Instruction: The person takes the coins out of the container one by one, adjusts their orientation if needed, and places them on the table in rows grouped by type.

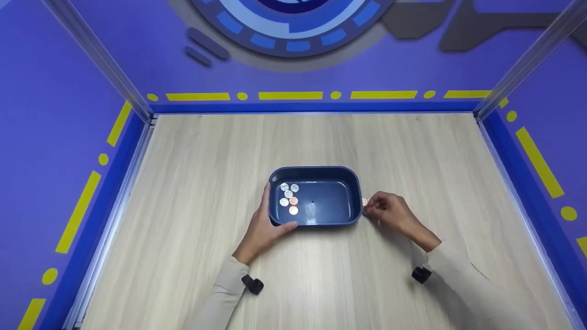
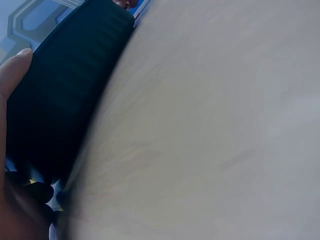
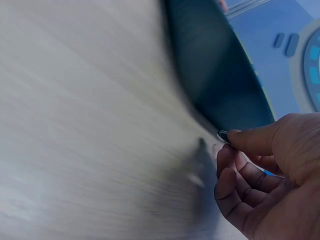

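A dark blue rectangular tray [image 1: 330, 201] stands mid-table with several coins, silver and copper [image 1: 293, 210], on its left half. The left hand [image 1: 265, 227] holds the tray's front left corner, thumb along the front wall and fingers along the left side; in the left wrist view its thumb lies on the dark wall [image 2: 65, 90]. Beside the tray's right wall, the right hand [image 1: 390, 211] pinches a coin [image 3: 224, 137] between thumb and finger. A copper coin [image 1: 365, 201] shows between those fingers and the tray; whether it is held, I cannot tell.
The wood-grain table [image 1: 206, 160] is bordered by blue printed walls [image 1: 289, 78] at the back and both sides, with metal rails at the corners. Black bands with small cameras sit on both wrists [image 1: 253, 284].
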Demonstrator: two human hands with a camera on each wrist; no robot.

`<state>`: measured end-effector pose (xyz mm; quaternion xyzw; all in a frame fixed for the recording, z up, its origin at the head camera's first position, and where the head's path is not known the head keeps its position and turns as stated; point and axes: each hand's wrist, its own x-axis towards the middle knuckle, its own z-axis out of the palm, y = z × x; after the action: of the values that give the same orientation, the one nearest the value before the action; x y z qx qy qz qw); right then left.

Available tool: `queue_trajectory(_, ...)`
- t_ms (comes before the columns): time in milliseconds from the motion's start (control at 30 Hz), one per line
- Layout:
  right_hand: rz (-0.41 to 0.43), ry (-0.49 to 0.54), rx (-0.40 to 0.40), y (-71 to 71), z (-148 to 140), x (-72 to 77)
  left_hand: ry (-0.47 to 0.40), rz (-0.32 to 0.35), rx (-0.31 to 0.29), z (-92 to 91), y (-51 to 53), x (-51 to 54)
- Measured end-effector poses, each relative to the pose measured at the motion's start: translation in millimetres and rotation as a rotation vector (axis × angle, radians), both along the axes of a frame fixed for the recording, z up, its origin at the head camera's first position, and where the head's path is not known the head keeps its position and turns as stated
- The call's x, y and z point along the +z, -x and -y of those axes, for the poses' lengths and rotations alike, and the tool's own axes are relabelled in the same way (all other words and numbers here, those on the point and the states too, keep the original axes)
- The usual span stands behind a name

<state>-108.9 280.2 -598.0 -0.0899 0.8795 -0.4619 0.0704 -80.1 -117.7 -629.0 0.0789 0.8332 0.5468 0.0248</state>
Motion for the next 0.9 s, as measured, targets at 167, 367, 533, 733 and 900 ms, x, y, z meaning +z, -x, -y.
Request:
queue_trajectory(167,-0.023,-0.024,-0.007,-1.6,5,-6.9,-0.003,-0.003,-0.002,0.2,-0.8,-0.4)
queue_trajectory(367,-0.113,-0.089,-0.024,-4.5,10,-14.1,-0.002,-0.003,-0.001,0.0,-1.3,-0.1)
queue_trajectory(533,-0.211,-0.137,-0.027,-5.8,12,-16.5,0.011,0.002,0.007,-0.2,0.2,1.1)
queue_trajectory(733,-0.263,-0.158,-0.027,-4.7,15,-13.5,0.016,0.006,0.012,-0.3,1.3,1.7)
queue_trajectory(900,-0.3,-0.117,-0.055,0.2,15,1.9,0.01,0.011,0.005,-1.5,-1.0,1.0)
